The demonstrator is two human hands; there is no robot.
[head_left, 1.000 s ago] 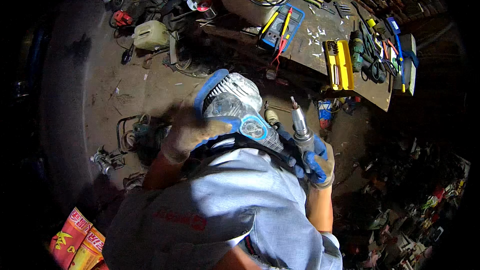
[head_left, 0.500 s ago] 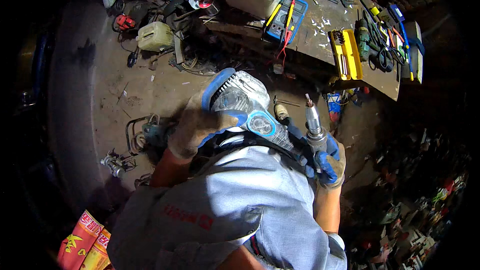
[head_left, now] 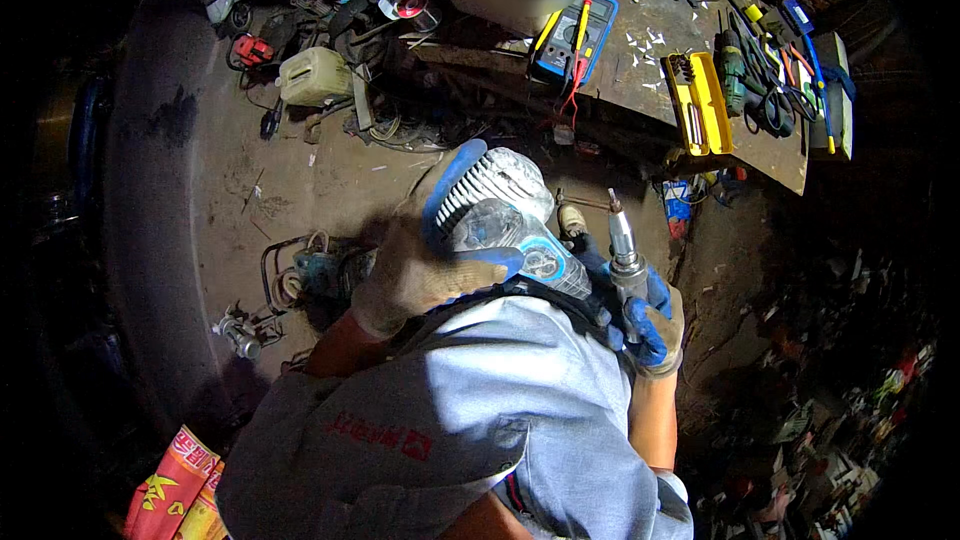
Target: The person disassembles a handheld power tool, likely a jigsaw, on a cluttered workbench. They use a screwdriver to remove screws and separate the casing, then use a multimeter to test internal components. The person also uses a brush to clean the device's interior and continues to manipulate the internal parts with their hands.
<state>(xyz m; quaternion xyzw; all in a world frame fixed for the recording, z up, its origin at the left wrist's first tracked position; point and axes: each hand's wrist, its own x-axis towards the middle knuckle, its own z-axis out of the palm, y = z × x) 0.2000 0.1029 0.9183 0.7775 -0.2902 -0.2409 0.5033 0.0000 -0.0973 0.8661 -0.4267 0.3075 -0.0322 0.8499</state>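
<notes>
My left hand (head_left: pixel 405 265), in a blue and tan work glove, grips the vented housing of a dusty white and grey power tool (head_left: pixel 497 190), thumb on one side and fingers round the other. A blue ring marks the tool's side. At right, my gloved right hand (head_left: pixel 655 325) closes round a metal tool barrel (head_left: pixel 624 245) that points away from me and ends in a thin tip. Shadow and glove hide whether barrel and housing are joined. Both are close in front of my grey shirt.
Across the far side stands a workbench (head_left: pixel 655 80) with a blue multimeter (head_left: pixel 575 38), an open yellow bit case (head_left: pixel 698 100), a green drill (head_left: pixel 732 78) and scissors (head_left: pixel 778 105). A beige jerrycan (head_left: pixel 315 77) and power tools (head_left: pixel 318 273) lie on the floor at left; scrap (head_left: pixel 830 420) covers the right.
The vented housing and my left hand have shifted slightly right and tipped, so more of the vents show. My right hand stays nearly in place, still round the barrel.
</notes>
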